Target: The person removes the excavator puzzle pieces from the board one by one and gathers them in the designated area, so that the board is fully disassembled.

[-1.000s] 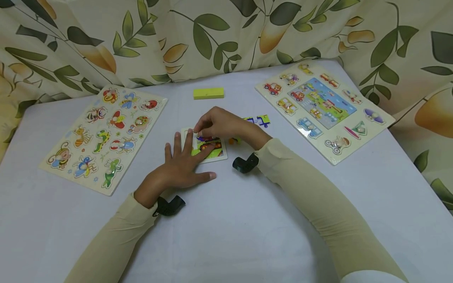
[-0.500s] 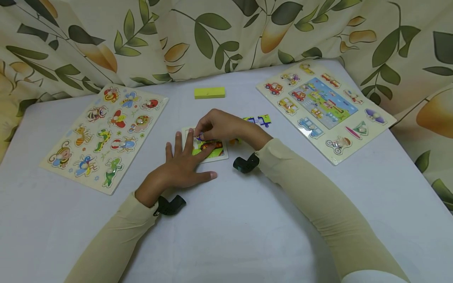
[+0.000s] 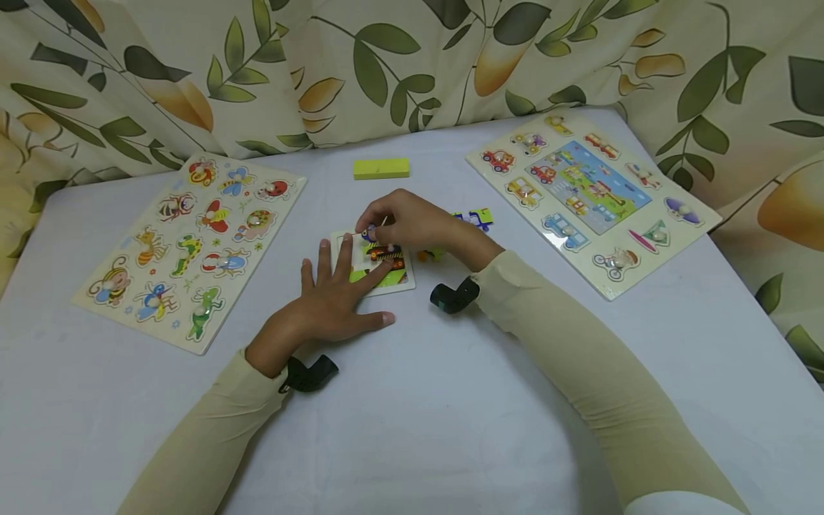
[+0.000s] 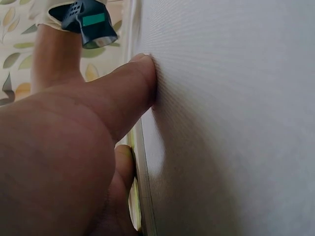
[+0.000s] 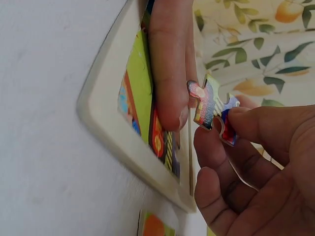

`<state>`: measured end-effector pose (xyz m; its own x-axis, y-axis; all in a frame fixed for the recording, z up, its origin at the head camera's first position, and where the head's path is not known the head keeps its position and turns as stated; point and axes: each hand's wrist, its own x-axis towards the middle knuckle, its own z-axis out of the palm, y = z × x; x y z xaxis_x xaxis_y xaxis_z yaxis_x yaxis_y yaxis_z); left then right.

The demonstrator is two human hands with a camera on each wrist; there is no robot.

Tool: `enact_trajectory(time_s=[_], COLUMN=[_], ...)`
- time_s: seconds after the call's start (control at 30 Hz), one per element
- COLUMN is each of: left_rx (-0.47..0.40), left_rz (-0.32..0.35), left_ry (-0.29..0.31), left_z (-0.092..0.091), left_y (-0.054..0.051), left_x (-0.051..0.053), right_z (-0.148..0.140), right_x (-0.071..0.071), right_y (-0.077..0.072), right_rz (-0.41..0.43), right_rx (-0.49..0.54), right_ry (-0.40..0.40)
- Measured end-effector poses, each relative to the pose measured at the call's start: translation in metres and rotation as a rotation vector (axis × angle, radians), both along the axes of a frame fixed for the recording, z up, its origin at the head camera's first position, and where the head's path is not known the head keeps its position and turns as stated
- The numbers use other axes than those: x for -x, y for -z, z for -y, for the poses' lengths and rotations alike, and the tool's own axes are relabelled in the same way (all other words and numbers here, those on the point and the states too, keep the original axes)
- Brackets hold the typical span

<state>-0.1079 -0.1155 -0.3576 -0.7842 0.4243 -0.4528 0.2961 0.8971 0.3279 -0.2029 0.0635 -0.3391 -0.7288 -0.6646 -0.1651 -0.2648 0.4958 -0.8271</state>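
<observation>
My left hand (image 3: 328, 304) lies spread over the left and front part of a small jigsaw puzzle tray (image 3: 405, 287), its fingers straight and one fingertip on the picture. In the tray, assembled pieces show a vehicle on green. My right hand (image 3: 415, 223) pinches a jigsaw piece (image 5: 211, 107) between thumb and fingers. The right wrist view shows this piece raised off the tray, tilted, with red, blue and yellow-green print. Part of the tray's far side is hidden by the right hand. In the left wrist view, the left thumb (image 4: 130, 81) touches the white tablecloth.
Loose jigsaw pieces (image 3: 479, 219) lie right of the tray, partly behind the right wrist, and an orange-green piece (image 3: 430, 255) lies nearer. A yellow block (image 3: 381, 169) sits behind. An insect peg board (image 3: 193, 250) lies left, a vehicle peg board (image 3: 592, 204) right. A patterned curtain (image 3: 399, 64) borders the back.
My right hand has lifted the jigsaw piece off the tray and shifted slightly to the right, uncovering more of the picture. The left hand has stayed in place.
</observation>
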Motion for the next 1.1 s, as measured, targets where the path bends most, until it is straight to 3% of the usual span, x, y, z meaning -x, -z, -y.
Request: enact_trajectory(time_s=[0.27, 0.57, 0.83, 1.1], left_rx=[-0.001, -0.017, -0.012, -0.017], left_rz=[-0.002, -0.013, -0.007, 0.000], left_ry=[0.003, 0.001, -0.001, -0.005], left_z=[0.000, -0.001, -0.001, -0.001], left_y=[-0.002, -0.001, 0.001, 0.000], left_x=[-0.001, -0.002, 0.000, -0.001], right_z=[-0.010, -0.021, -0.034, -0.042], right_x=[0.000, 0.003, 0.004, 0.003], right_y=[-0.001, 0.000, -0.003, -0.006], right_rz=[0.047, 0.009, 0.023, -0.016], right_rx=[0.014, -0.005, -0.043, -0.023], right_ry=[0.069, 0.086, 0.103, 0.108])
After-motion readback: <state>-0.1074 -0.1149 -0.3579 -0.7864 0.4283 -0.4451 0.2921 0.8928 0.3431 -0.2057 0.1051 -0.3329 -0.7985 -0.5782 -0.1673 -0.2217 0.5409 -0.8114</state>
